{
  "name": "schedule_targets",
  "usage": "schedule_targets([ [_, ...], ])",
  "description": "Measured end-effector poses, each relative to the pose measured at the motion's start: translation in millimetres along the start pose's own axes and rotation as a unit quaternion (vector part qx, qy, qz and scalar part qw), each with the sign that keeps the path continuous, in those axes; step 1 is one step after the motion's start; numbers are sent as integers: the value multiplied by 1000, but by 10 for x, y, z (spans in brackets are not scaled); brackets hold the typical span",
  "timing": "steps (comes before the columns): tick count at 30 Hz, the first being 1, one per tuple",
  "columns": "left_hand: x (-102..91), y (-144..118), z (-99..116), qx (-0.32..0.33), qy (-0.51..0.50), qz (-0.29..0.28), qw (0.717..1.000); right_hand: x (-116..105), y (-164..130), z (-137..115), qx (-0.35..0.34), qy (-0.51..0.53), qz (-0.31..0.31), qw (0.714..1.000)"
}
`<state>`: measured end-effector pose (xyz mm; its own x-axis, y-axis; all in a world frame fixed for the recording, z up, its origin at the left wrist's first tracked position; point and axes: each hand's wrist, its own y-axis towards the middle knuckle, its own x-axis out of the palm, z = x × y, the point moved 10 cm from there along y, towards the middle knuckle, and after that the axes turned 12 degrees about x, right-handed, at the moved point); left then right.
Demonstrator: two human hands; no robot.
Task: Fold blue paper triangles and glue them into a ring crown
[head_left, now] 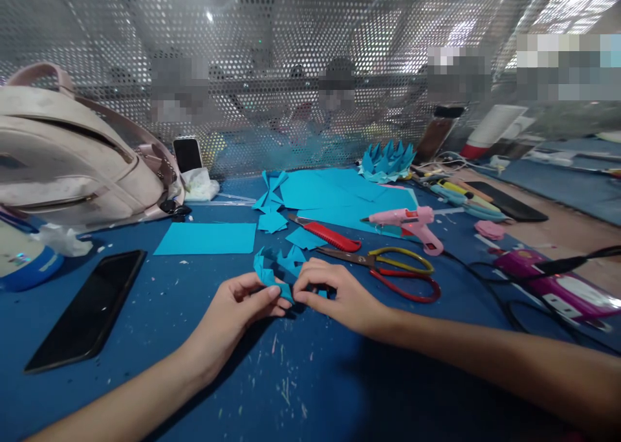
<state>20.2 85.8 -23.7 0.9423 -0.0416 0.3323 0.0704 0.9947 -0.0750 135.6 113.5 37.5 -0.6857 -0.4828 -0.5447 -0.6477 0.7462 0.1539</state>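
a folded blue paper piece sits mid-table, just above the blue tabletop. the left hand pinches it between thumb and fingers at seven o'clock; the right hand has thumb and fingertips closed on it at four. outward lie scissors at three, a red cutter and pink glue gun at two, a blue sheet at ten, a black phone near nine.

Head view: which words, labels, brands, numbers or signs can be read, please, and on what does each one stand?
None can be read.
Folded paper: no print shows.
Power strip: any marks are too small to read.
Bag: any label is too blurred to read.
Cutter: no readable marking.
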Motion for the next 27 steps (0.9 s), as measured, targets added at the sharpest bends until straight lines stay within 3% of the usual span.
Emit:
schedule_targets([
  [9,14,29,50,6,84,-31,996,57,-9,-7,-12,-1,-23,1000],
  [27,36,19,19,12,77,-57,995,33,-12,-35,-6,-10,-37,999],
])
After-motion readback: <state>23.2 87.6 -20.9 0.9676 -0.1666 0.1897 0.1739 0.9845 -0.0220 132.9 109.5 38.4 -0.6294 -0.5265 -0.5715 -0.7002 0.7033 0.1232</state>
